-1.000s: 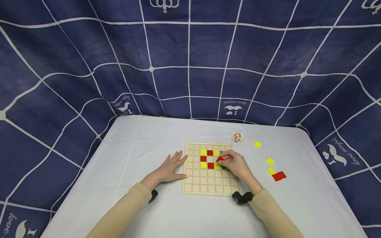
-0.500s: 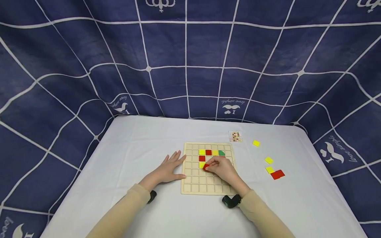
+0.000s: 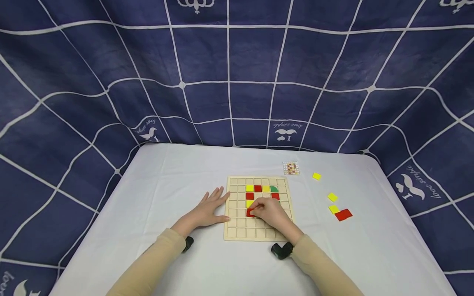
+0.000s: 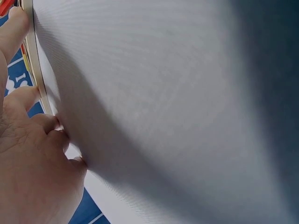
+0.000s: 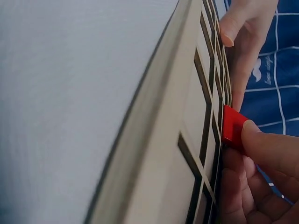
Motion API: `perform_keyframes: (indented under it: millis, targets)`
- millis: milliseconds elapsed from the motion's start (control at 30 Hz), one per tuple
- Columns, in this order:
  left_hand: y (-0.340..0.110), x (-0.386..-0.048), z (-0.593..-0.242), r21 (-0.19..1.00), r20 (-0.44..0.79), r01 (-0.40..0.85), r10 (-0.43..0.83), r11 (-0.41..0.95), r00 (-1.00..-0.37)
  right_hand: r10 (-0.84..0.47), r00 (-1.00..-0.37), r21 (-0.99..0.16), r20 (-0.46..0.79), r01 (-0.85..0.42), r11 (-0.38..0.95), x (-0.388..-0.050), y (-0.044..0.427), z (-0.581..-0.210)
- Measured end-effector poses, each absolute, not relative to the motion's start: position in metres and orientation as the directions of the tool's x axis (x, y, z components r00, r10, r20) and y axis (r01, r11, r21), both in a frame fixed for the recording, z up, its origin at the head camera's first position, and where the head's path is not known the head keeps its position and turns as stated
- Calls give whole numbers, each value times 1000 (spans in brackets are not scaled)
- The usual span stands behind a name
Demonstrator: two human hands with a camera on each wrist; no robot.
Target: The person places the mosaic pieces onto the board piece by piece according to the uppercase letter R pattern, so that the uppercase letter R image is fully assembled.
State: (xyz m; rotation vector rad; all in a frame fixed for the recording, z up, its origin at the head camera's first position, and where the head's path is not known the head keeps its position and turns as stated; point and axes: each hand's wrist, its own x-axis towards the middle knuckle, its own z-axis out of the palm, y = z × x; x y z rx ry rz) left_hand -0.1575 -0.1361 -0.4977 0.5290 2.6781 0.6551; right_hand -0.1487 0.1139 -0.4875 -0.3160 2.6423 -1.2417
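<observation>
My right hand [image 3: 272, 212] pinches a red square tile [image 5: 233, 127] between thumb and fingers, over a cell of the wooden grid board [image 3: 240, 234]. In the head view that tile lies just below a yellow tile [image 3: 249, 203] in the same column. My left hand [image 3: 205, 211] rests with spread fingers against the board's left edge; in the left wrist view its fingertips touch the wooden rim [image 4: 41, 79]. Red and yellow tiles and a green piece [image 3: 274, 189] with a rounded corner sit in the upper cells. The right hand hides some cells.
Right of the board lie loose yellow tiles, among them an upper one [image 3: 316, 176], and overlapping red tiles [image 3: 343, 214]. Behind the board is a small card [image 3: 291, 168] with a coloured grid pattern. A dark blue curtain [image 3: 255, 102] borders the white table [image 3: 177, 164].
My right hand has carried the red tile from the board's right-hand columns leftward and down, to the cell under the yellow tile. My left hand stays at the board's edge.
</observation>
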Motion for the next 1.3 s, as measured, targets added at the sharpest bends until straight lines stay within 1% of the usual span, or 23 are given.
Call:
perform_keyframes:
  millis: [133,333,600,767,1067,1300]
  targets:
    - [-136,-158,-497,493,-232,266,420,828,-877,-281,-957,-758,-77,-127,640,-149,112,-486]
    - [-138,-158,-496,494,-238,258,415,830,-878,-299,-954,-725,-13,-196,660,-149,109,-486]
    - [-139,-159,-496,487,-238,259,412,834,-880,-313,-950,-689,-10,-221,690,-149,106,-486]
    - [-138,-159,-497,486,-235,266,417,833,-878,-313,-950,-685,-14,-219,695,-147,108,-487]
    - [-137,-159,-498,486,-237,273,425,830,-873,-293,-955,-710,-49,-173,683,-145,112,-487]
    - [-137,-160,-499,492,-237,273,428,827,-872,-271,-962,-748,-31,-157,644,-141,121,-482]
